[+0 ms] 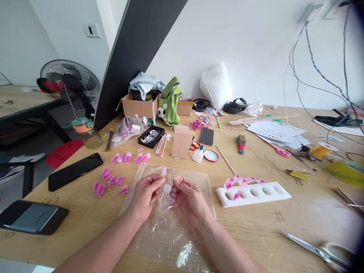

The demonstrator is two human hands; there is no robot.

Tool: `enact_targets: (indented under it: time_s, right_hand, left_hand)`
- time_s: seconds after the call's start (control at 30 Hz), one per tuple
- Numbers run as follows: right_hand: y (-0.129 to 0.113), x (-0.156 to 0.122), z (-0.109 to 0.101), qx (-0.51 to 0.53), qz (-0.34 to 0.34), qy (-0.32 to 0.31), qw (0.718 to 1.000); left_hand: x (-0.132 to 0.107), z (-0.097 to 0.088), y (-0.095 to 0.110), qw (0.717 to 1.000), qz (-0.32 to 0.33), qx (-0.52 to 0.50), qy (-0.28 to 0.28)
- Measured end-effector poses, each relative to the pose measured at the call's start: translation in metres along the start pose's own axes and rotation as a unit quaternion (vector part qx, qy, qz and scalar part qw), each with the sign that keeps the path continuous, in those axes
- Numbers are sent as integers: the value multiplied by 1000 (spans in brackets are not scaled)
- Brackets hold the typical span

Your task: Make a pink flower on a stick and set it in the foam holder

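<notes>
My left hand [146, 191] and my right hand [186, 197] are close together over a clear plastic sheet [170, 235] on the wooden table [85, 220]. Both hands have their fingers curled in a pinch around a small pale pink piece [167, 201] held between them; a thin stick pokes out of it. Several pink petal pieces [109, 180] lie to the left of the hands. To the right lies a white foam tray [280, 193] with oval holes and pink petals [241, 180] along its far edge.
Two dark phones [74, 171] [31, 216] lie at the left, scissors [318, 250] at the near right. Further back stand a white glue bottle [198, 154], a small wooden box [182, 141], a black tray [151, 136], a green bag [170, 101], a cardboard box [139, 106], papers [277, 132] and cables.
</notes>
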State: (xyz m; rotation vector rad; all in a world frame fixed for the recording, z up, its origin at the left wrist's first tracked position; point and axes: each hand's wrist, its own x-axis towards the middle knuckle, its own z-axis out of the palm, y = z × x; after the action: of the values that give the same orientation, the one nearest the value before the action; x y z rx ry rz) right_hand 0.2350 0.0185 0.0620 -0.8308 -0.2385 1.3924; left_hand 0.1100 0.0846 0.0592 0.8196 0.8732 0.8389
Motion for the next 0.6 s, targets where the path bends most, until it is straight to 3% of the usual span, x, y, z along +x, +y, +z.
enact_targets:
  time_s: [0.33, 0.5, 0.6]
  right_hand:
    - [-2, -2, 0, 100, 6, -19, 995]
    - [-1, -4, 2, 70, -19, -61, 996]
    - [0, -7, 4, -8, -33, -63, 997]
  left_hand:
    - [-1, 0, 0, 1000, -5, -6, 0]
    - [-1, 1, 0, 1000, 0, 5, 1]
    - [-2, 2, 1, 1000, 7, 16, -4]
